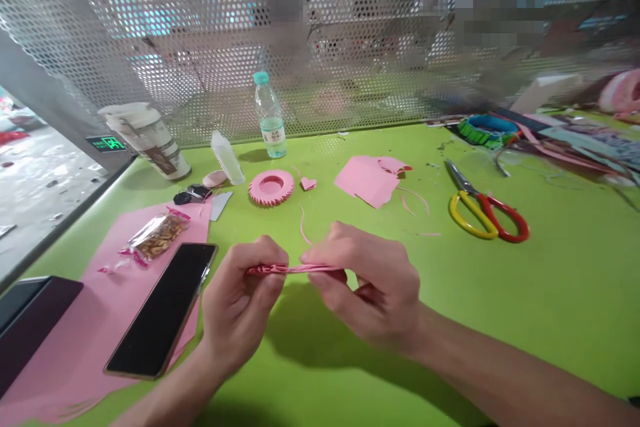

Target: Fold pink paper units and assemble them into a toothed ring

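Between my two hands a folded strip of pink paper [295, 269] is held level above the green table. My left hand [245, 300] pinches its left end, where several layers bunch together. The right end sits between thumb and fingers of my right hand [370, 287]. Beyond the hands lie a pink ring with a toothed edge [271, 187], a small pink folded paper piece [309, 183] and a cut pink paper sheet [367, 180]. Thin pink paper strips [303, 225] are scattered near them. To the right, scissors with yellow and red handles [485, 210] lie slightly spread.
At left, a phone [163, 310] and a snack packet [156, 235] rest on pink paper [100, 320]. Behind stand a paper cup [150, 140], a white squeeze bottle [227, 158] and a water bottle [271, 117]. A perforated screen [200, 67] borders the table's back; a green-blue ring [487, 131] lies back right.
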Motion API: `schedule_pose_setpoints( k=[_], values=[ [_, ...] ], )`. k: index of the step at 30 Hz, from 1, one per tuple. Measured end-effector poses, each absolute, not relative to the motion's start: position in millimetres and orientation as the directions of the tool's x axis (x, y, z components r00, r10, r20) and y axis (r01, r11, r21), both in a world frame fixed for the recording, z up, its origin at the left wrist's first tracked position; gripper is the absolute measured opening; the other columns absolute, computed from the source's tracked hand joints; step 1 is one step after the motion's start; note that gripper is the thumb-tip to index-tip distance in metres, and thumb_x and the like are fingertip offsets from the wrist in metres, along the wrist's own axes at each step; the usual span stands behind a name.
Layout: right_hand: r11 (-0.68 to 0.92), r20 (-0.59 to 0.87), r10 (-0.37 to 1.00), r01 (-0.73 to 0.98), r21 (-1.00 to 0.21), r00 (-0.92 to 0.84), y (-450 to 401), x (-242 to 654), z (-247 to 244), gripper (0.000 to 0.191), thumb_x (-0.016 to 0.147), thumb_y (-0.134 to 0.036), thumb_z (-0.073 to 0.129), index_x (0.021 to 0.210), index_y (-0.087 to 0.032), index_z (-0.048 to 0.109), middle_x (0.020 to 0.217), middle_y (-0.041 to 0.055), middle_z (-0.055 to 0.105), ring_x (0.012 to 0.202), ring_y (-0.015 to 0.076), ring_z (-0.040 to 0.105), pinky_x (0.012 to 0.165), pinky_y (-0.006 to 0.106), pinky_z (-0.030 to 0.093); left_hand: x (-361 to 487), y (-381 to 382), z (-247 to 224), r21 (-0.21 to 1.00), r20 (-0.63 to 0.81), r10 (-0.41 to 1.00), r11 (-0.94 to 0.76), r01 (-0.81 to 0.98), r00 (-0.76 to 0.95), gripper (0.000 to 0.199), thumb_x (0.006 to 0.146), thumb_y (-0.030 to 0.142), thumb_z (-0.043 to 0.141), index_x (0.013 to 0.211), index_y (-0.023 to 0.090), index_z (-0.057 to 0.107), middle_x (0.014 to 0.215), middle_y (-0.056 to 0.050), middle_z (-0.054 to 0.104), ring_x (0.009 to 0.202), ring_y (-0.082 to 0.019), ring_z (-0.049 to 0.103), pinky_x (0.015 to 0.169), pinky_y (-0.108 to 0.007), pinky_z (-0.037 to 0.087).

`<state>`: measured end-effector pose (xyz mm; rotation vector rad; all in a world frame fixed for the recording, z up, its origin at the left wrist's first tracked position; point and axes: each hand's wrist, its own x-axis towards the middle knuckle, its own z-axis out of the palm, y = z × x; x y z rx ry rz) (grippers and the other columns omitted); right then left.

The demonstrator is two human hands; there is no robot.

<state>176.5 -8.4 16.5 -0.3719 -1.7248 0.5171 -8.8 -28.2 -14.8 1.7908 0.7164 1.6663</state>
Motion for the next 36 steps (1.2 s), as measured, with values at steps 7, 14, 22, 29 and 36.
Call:
schedule_pose_setpoints(
  k=[7,14,22,29,36],
  values=[
    [0.862,0.841,0.494,-0.001,-0.507,-0.222,-9.7,174.3,14.8,0.015,0.090,-0.004,0.066,0.095,-0.017,0.072,0.070,0.0003,0.067,0.060,0.0116,0.054,0.054,0.026,0.042,-8.2,-28.4,-14.7,0.706,0.703,0.702,-0.708,0.005,0.116,0.016,0.102,0.010,0.064,0.114,0.020,0.067,0.089,-0.002,0.067,0.078,-0.015,0.063,0.070,-0.028,0.053],
    [0.845,0.820,0.521,0.007,-0.535,-0.239,-10.8,177.7,12.2,0.015,0.090,-0.004,0.067,0.094,-0.018,0.071,0.069,-0.0007,0.064,0.060,0.0125,0.053,0.055,0.028,0.042,-5.8,-29.8,-13.2,0.701,0.709,0.698,-0.713,0.008,0.105,0.014,0.102,0.012,0.064,0.112,0.020,0.068,0.087,-0.002,0.067,0.077,-0.015,0.064,0.071,-0.029,0.054],
    [0.849,0.824,0.518,0.022,-0.528,-0.231,-11.0,177.2,13.3,0.017,0.092,-0.005,0.066,0.095,-0.021,0.071,0.070,-0.0026,0.063,0.060,0.0118,0.054,0.055,0.027,0.045,-4.1,-31.4,-8.7,0.696,0.713,0.696,-0.717,0.037,0.078,0.007,0.103,0.019,0.065,0.109,0.022,0.069,0.083,-0.002,0.066,0.072,-0.014,0.061,0.066,-0.027,0.052],
    [0.841,0.810,0.528,0.029,-0.540,-0.253,-12.1,178.0,15.4,0.015,0.093,-0.007,0.067,0.095,-0.022,0.070,0.070,-0.0025,0.063,0.061,0.0119,0.055,0.056,0.026,0.044,-3.7,-32.5,-10.6,0.702,0.706,0.702,-0.711,0.035,0.089,0.008,0.104,0.018,0.064,0.110,0.022,0.068,0.085,-0.001,0.064,0.073,-0.014,0.059,0.066,-0.028,0.049],
    [0.850,0.819,0.514,0.027,-0.525,-0.254,-10.3,177.7,13.4,0.012,0.094,-0.009,0.067,0.095,-0.020,0.071,0.069,-0.0025,0.062,0.061,0.0108,0.054,0.056,0.025,0.043,-3.8,-35.2,-13.1,0.730,0.680,0.726,-0.683,-0.007,0.103,0.009,0.106,0.019,0.062,0.112,0.022,0.067,0.084,0.000,0.061,0.072,-0.013,0.054,0.067,-0.027,0.047]
  ],
)
